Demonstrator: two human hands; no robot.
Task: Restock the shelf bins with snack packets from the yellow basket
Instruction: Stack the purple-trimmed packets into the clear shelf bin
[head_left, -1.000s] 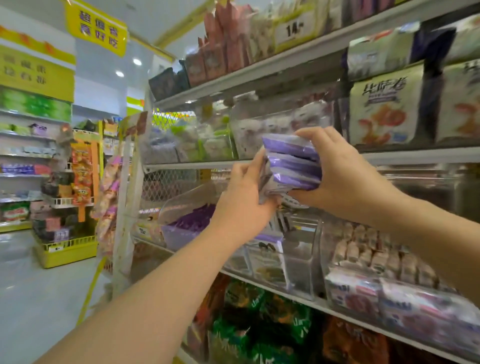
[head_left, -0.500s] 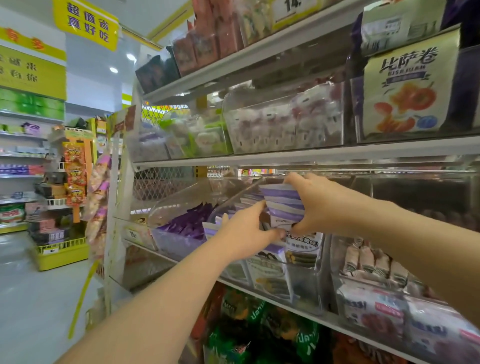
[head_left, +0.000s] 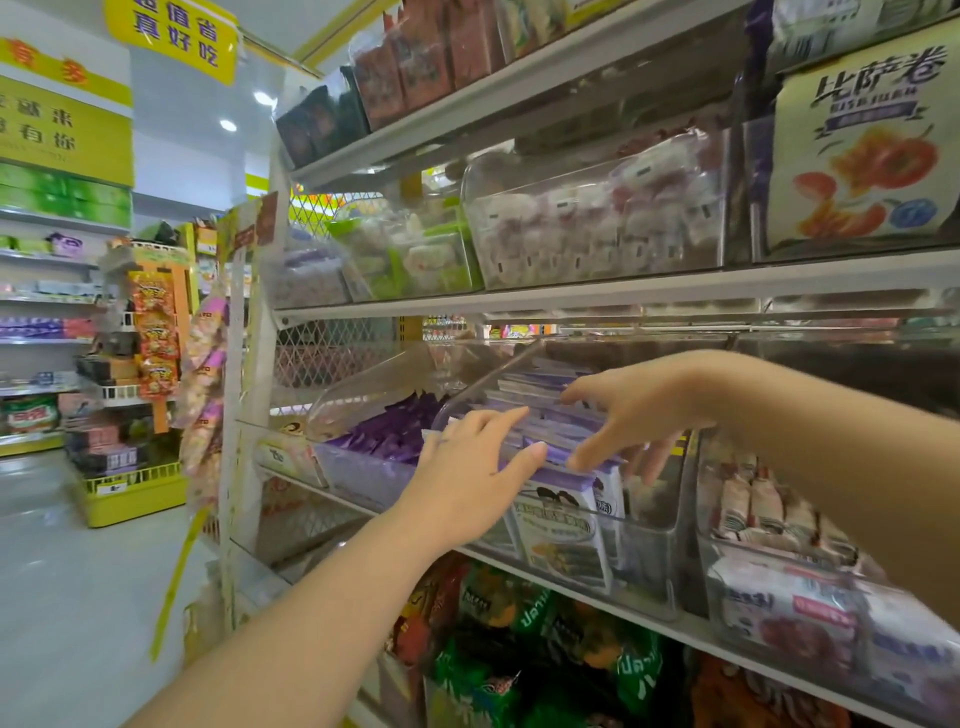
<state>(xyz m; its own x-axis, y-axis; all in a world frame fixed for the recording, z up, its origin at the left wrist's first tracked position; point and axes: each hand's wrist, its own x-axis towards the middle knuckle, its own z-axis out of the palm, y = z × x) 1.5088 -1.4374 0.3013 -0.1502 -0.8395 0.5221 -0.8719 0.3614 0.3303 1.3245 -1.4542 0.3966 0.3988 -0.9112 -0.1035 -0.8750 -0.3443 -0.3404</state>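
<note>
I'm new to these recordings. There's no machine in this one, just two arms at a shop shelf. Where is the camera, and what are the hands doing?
There is no robot here. A person works with bare hands, and a single wide-angle camera sits on their head, looking forward and down. That is why the forearms reach in from the bottom and the right. All the pictures come from that one view.

The left hand and right hand lie with straight, spread fingers on a pile of flat purple-and-white snack packets. The pile sits inside a clear plastic bin on the white metal shelf. Neither hand grips anything. The neighbouring clear bin on the left holds darker purple packets.
</note>
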